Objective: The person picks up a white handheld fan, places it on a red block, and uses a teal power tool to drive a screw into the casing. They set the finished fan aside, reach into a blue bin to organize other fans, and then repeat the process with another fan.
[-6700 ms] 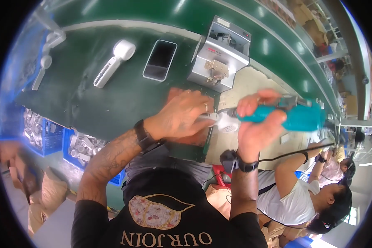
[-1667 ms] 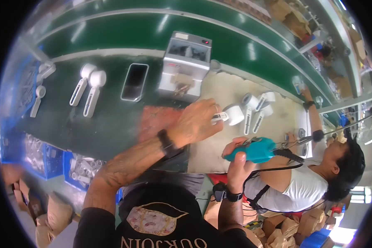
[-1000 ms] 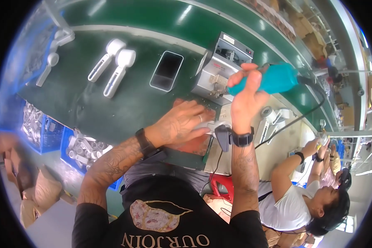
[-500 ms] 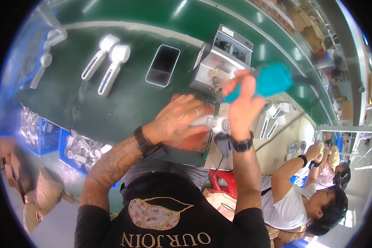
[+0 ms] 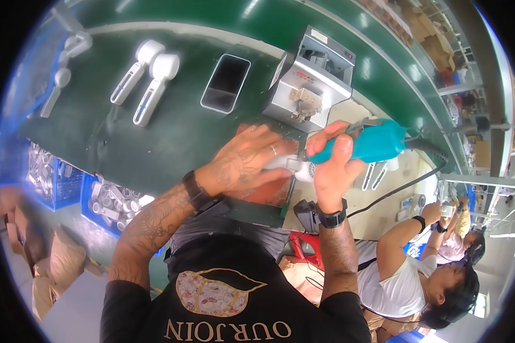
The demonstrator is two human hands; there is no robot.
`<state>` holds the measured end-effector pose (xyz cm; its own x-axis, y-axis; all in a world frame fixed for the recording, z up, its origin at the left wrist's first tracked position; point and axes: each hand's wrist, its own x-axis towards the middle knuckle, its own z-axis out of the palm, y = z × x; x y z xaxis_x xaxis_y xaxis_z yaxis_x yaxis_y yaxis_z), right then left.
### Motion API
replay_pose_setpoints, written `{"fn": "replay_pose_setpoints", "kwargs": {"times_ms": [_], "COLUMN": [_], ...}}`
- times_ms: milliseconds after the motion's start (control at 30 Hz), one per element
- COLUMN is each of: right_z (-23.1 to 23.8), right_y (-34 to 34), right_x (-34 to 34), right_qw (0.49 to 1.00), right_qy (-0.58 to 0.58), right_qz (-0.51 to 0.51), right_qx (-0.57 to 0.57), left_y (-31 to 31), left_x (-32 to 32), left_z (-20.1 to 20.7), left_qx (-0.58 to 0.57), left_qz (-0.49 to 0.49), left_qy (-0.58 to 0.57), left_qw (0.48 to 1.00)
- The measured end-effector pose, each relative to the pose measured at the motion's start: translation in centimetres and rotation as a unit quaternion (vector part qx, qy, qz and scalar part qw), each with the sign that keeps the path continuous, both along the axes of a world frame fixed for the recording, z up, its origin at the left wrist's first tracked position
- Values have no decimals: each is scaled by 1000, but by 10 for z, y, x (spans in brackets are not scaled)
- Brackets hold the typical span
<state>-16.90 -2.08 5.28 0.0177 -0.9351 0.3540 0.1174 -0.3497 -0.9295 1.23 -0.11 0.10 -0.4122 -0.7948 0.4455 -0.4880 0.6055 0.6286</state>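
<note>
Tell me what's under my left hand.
A reddish patch on the table shows beneath your left hand and the white device it holds; whatever lies under the palm is covered.

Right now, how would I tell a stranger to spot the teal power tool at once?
Find the boxy grey machine on the green bench. On its near side, the right hand grips the tool, nose close to the white fan in the left hand. Unlike the machine and the fan, it has a bright teal body and a black cord at its back end.
</note>
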Motion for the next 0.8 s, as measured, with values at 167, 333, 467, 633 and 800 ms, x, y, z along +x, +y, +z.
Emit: {"fn": "replay_pose_setpoints", "kwargs": {"times_ms": [167, 333, 467, 633, 800], "right_z": [-9, -7, -4, 24, 21], "right_y": [0, 1, -1, -23, -67], "right_x": [-2, 0, 2, 12, 25], "right_qw": [1000, 999, 1000, 998, 991], "right_qy": [-14, -23, -5, 43, 59], "right_qz": [17, 15, 8, -52, -85], "right_qx": [-3, -17, -5, -10, -83], "left_y": [1, 3, 3, 3, 4], "left_x": [-2, -2, -1, 2, 4], "left_z": [-1, 4, 4, 2, 9], "left_qx": [-2, -1, -11, -9, -15], "left_qz": [-11, -13, -9, -27, -28], "left_qy": [-14, -55, -53, -19, -13], "left_qw": [1000, 998, 998, 999, 999]}}
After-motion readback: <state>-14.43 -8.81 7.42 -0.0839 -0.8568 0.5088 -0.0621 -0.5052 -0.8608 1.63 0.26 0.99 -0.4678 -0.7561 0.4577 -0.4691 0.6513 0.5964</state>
